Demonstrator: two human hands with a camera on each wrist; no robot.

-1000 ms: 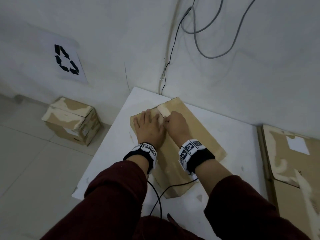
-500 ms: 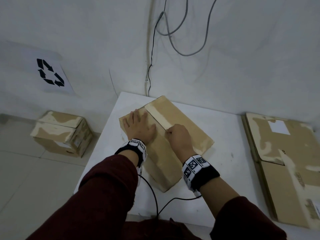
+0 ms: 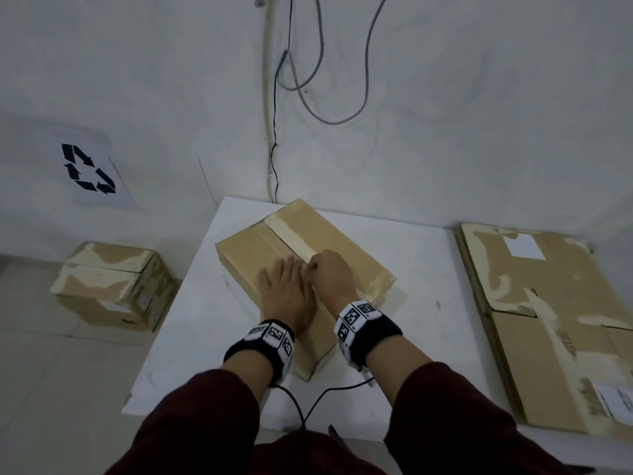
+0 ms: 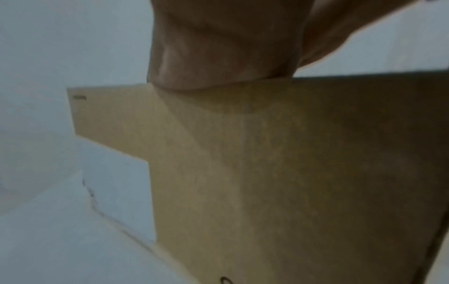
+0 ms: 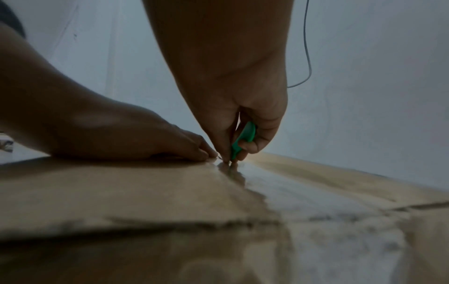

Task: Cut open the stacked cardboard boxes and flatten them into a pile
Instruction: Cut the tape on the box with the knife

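Observation:
A closed brown cardboard box point(image 3: 339, 245) lies slantwise on the white table point(image 3: 418, 269), a pale tape strip point(image 3: 291, 236) running along its top seam. My left hand point(image 3: 286, 289) presses flat on the box top beside the seam, fingers straight. My right hand point(image 3: 330, 272) grips a small green cutter point(image 5: 244, 140), its tip touching the taped seam point(image 5: 228, 165) right next to the left fingertips point(image 5: 206, 152). The left wrist view shows only the palm point(image 4: 218, 48) on cardboard point(image 4: 291, 173).
A pile of flattened boxes point(image 3: 555, 313) lies at the table's right. Another closed box point(image 3: 113, 286) sits on the floor to the left, below a recycling sign point(image 3: 89, 169). Cables point(image 3: 318, 97) hang on the wall behind. Wrist-band wires point(image 3: 318, 402) trail over the near table edge.
My right hand has drawn the cutter back along the seam toward me. The left hand has slid nearer too, staying flat beside the seam. The head view has swung right.

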